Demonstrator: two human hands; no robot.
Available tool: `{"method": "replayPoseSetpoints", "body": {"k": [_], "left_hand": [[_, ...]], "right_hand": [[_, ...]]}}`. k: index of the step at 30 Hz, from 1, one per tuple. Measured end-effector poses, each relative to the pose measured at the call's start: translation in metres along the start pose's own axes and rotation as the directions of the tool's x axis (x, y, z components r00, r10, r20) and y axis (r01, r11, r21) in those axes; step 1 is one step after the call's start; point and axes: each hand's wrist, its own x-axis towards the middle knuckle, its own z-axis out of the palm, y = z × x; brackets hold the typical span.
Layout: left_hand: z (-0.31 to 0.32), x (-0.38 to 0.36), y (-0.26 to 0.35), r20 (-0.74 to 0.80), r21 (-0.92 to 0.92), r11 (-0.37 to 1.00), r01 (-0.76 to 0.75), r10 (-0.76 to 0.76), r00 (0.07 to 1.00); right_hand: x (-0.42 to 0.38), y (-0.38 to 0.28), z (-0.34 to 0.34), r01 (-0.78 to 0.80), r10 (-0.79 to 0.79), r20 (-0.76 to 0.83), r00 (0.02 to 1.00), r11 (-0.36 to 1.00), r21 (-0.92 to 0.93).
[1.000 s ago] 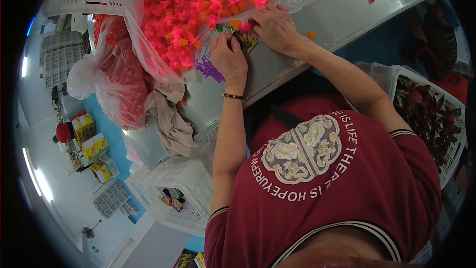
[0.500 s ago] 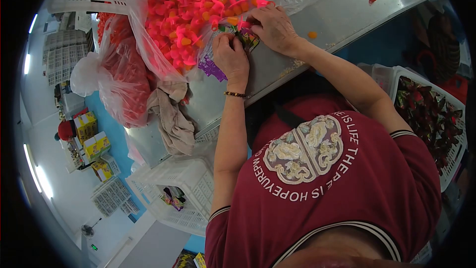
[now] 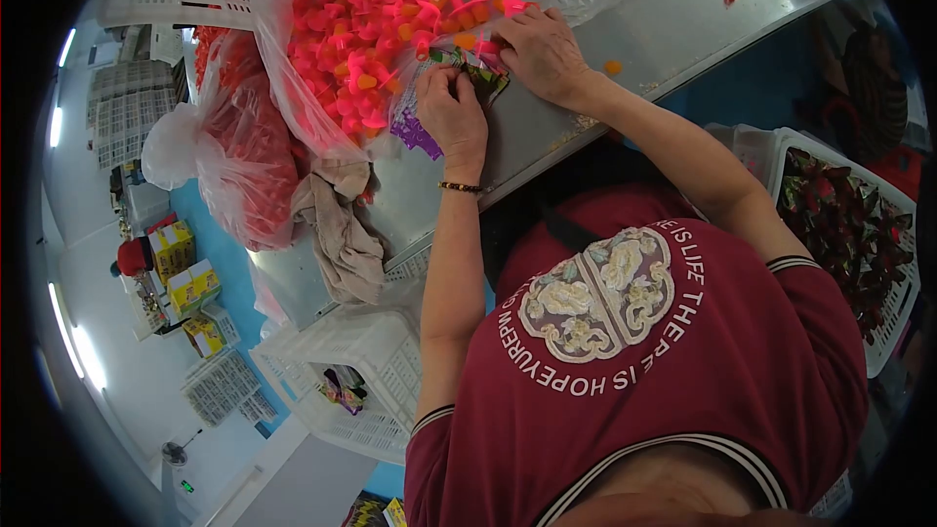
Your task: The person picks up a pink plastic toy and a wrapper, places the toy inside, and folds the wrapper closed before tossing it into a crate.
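Observation:
My left hand (image 3: 454, 120) is closed at the fingertips on a small printed packet (image 3: 483, 73), green and dark, on the metal table. Beneath and left of that hand lie more packets, with the purple jagged edge of a wrapper (image 3: 417, 134) showing. To the right, my right hand (image 3: 543, 54) has curled fingers beside the packet, at the edge of a heap of bright pink pieces (image 3: 390, 24) with discs and orange tips. Whatever its fingertips hold, if anything, is hidden. One orange-tipped piece (image 3: 465, 41) sits between the two hands.
Clear plastic surrounds the heap on the metal table (image 3: 625, 59). A tied bag of red pieces (image 3: 244, 156) and a beige cloth (image 3: 342, 234) are at left. White crates stand below (image 3: 376, 371) and at right, the right one holding dark red packets (image 3: 839, 234).
My right fingertips have drawn slightly away from the left hand. A pink piece seen between the hands at the packet is no longer visible there. My left hand has barely shifted.

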Motion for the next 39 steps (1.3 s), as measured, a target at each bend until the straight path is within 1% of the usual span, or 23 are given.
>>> {"method": "replayPoseSetpoints", "body": {"k": [4, 6, 8, 10, 12, 13, 15, 16, 18, 21, 23, 25, 27, 29, 30, 31, 32, 33, 34, 35, 36, 37, 39], "left_hand": [[0.002, 0.000, -0.002, 0.004, 0.002, 1.000, 0.014, -0.014, 1.000], [0.002, 0.000, -0.002, -0.004, -0.004, 1.000, 0.021, -0.021, 1.000], [0.000, 0.000, -0.001, -0.028, -0.081, 0.995, 0.056, -0.058, 0.998], [-0.002, 0.000, -0.002, -0.020, -0.091, 0.994, 0.062, -0.064, 0.998], [-0.004, 0.001, -0.003, -0.012, -0.103, 0.993, 0.065, -0.067, 0.998], [-0.005, 0.001, -0.004, -0.027, -0.081, 0.996, 0.035, -0.038, 0.999], [-0.007, 0.001, -0.006, -0.043, -0.061, 0.998, 0.001, -0.004, 0.999], [-0.008, 0.001, -0.006, -0.043, -0.055, 0.998, -0.019, 0.017, 0.999], [-0.010, 0.001, -0.004, -0.043, -0.049, 0.998, -0.041, 0.039, 0.998], [-0.012, 0.000, 0.003, -0.004, -0.062, 0.994, -0.087, 0.087, 0.996], [-0.012, 0.001, 0.008, -0.010, -0.094, 0.982, -0.163, 0.163, 0.987], [-0.011, 0.001, 0.007, -0.029, -0.135, 0.982, -0.130, 0.128, 0.991], [-0.010, 0.001, 0.008, -0.047, -0.177, 0.979, -0.099, 0.092, 0.995], [-0.009, 0.001, 0.011, -0.073, -0.217, 0.972, -0.089, 0.075, 0.995], [-0.009, 0.002, 0.012, -0.074, -0.217, 0.972, -0.091, 0.077, 0.994], [-0.009, 0.003, 0.012, -0.082, -0.172, 0.974, -0.150, 0.138, 0.987], [-0.009, 0.004, 0.012, -0.087, -0.127, 0.970, -0.208, 0.198, 0.976], [-0.011, 0.004, 0.013, -0.088, -0.126, 0.970, -0.209, 0.199, 0.976], [-0.013, 0.004, 0.013, -0.056, -0.186, 0.969, -0.160, 0.153, 0.987], [-0.015, 0.004, 0.013, -0.021, -0.244, 0.964, -0.109, 0.108, 0.994], [-0.016, 0.004, 0.015, -0.025, -0.245, 0.963, -0.114, 0.111, 0.994], [-0.018, 0.004, 0.017, -0.012, -0.248, 0.961, -0.126, 0.127, 0.992], [-0.021, 0.004, 0.019, -0.001, -0.250, 0.958, -0.143, 0.147, 0.989]], "right_hand": [[-0.003, -0.003, 0.004, -0.055, 0.052, 0.072, 0.996, 0.998, 0.032], [-0.007, -0.002, 0.006, 0.021, -0.017, 0.084, 0.996, 0.999, -0.046], [-0.008, 0.000, 0.004, 0.046, -0.039, 0.098, 0.994, 0.996, -0.074], [-0.006, 0.000, 0.001, 0.069, -0.058, 0.112, 0.992, 0.992, -0.101], [-0.002, -0.001, -0.004, 0.222, -0.210, 0.072, 0.975, 0.942, -0.254], [-0.001, -0.001, -0.004, 0.222, -0.211, 0.070, 0.975, 0.941, -0.255], [0.003, 0.000, -0.006, 0.285, -0.271, 0.092, 0.958, 0.930, -0.230], [0.005, -0.001, -0.008, 0.285, -0.271, 0.090, 0.958, 0.930, -0.232], [0.010, -0.003, -0.015, 0.272, -0.228, 0.218, 0.949, 0.941, -0.202], [0.012, -0.007, -0.020, 0.282, -0.245, 0.218, 0.945, 0.946, -0.159], [0.011, -0.006, -0.017, 0.256, -0.223, 0.232, 0.947, 0.959, -0.123], [0.011, -0.004, -0.017, 0.231, -0.204, 0.245, 0.948, 0.969, -0.087], [0.010, -0.003, -0.019, 0.278, -0.276, 0.167, 0.947, 0.961, 0.012], [0.008, -0.006, -0.019, 0.270, -0.275, 0.167, 0.947, 0.961, 0.056], [0.008, -0.007, -0.017, 0.263, -0.276, 0.167, 0.946, 0.960, 0.100], [0.007, -0.005, -0.014, 0.263, -0.276, 0.166, 0.947, 0.960, 0.100], [0.009, -0.004, -0.012, 0.216, -0.242, 0.126, 0.962, 0.958, 0.190], [0.010, -0.003, -0.011, 0.171, -0.203, 0.089, 0.975, 0.945, 0.280], [0.009, -0.001, -0.012, 0.173, -0.204, 0.087, 0.975, 0.944, 0.280], [0.012, -0.005, -0.022, -0.134, -0.002, 0.267, 0.964, 0.861, 0.490], [0.015, -0.006, -0.028, -0.439, 0.143, 0.474, 0.869, 0.666, 0.603], [0.014, -0.005, -0.025, -0.436, 0.143, 0.471, 0.871, 0.666, 0.605], [0.012, -0.002, -0.018, -0.471, 0.111, 0.506, 0.855, 0.574, 0.670]]}}
